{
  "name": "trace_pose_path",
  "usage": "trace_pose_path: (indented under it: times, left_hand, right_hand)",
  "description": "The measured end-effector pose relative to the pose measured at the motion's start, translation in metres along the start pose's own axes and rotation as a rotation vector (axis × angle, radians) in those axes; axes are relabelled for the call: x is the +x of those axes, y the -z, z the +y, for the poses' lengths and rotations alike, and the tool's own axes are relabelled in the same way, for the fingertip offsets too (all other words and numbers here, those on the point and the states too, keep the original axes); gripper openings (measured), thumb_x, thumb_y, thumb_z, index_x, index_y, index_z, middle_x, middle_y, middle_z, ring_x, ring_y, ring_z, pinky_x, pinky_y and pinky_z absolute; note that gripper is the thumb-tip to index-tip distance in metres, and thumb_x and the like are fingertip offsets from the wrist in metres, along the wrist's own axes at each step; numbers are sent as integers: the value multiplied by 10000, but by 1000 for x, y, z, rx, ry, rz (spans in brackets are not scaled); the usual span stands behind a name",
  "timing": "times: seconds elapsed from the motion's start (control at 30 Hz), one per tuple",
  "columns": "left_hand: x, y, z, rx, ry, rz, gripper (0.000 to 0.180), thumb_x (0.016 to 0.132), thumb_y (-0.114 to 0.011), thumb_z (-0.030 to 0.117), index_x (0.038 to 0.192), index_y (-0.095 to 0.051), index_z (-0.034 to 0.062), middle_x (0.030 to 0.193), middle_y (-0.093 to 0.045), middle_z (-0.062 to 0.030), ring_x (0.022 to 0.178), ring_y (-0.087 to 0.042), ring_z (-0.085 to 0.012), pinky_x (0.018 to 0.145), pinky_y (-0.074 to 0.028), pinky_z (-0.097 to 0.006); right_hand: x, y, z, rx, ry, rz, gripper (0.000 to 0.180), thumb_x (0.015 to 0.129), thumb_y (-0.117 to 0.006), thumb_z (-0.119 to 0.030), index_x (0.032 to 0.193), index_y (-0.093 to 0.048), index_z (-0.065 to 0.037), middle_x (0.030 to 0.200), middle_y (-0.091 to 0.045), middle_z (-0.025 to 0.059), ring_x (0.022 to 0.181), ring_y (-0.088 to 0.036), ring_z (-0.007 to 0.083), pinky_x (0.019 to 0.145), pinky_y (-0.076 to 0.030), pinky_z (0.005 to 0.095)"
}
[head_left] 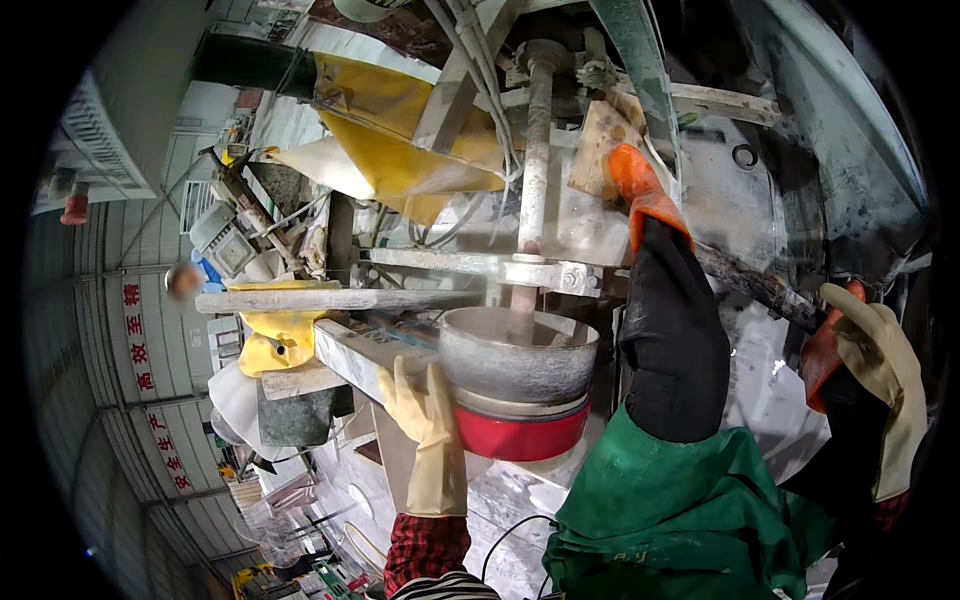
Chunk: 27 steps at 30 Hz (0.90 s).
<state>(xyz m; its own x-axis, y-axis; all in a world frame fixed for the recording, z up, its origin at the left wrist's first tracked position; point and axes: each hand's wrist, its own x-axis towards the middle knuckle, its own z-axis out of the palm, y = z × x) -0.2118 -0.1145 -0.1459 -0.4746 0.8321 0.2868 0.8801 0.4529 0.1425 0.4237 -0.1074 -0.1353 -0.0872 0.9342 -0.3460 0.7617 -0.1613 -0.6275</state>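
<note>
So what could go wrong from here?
The left hand lies flat against the grey drum under a vertical shaft; if that turns, the glove could catch. A co-worker's orange-gloved hand reaches into the same machinery, so the two people could clash.

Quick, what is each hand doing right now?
Left hand: open, yellow-gloved fingers flat against the grey bowl.
Right hand: gloved, closed around the dark rod.

— What is on the left hand (432,432)?
— A pale yellow rubber glove, long in the cuff, over a red and black checked sleeve with a striped layer beneath.
— And the right hand (882,372)?
— The same cream glove, dusty, with a bit of red check at the wrist.
</note>
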Motion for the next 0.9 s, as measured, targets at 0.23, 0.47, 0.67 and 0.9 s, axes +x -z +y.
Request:
trace_pose_path:
  times: [0.23,0.47,0.67,0.9]
  left_hand:
    - [-6,-2,5,28,-4,26,631,874,-759,386,1437,-589,158,1606,-370,-249,1443,-388,-427,1193,-318,-484]
    - [-11,1,13,34,-3,10,607,891,-742,387,1432,-596,152,1609,-376,-230,1444,-386,-424,1187,-324,-485]
    - [-15,2,18,-5,-19,15,580,913,-730,373,1423,-597,133,1601,-373,-267,1451,-377,-436,1195,-305,-495]
    - [-23,-1,18,-49,-95,62,529,941,-747,201,1439,-586,128,1595,-364,-292,1456,-405,-419,1209,-334,-464]
  right_hand:
    - [4,-3,9,-11,36,-17,726,757,-627,136,1426,-583,-143,960,-581,150,824,-623,268,790,-513,361]
    - [2,-1,5,-33,49,-1,710,759,-623,135,1414,-590,-135,908,-579,140,788,-610,251,765,-504,349]
    - [-1,-1,2,15,-24,-7,701,801,-640,114,1432,-585,-186,1039,-589,151,898,-676,260,861,-552,348]
    - [-5,1,-8,-18,-68,11,708,801,-625,117,1443,-591,-180,1061,-613,141,945,-688,243,909,-561,329]
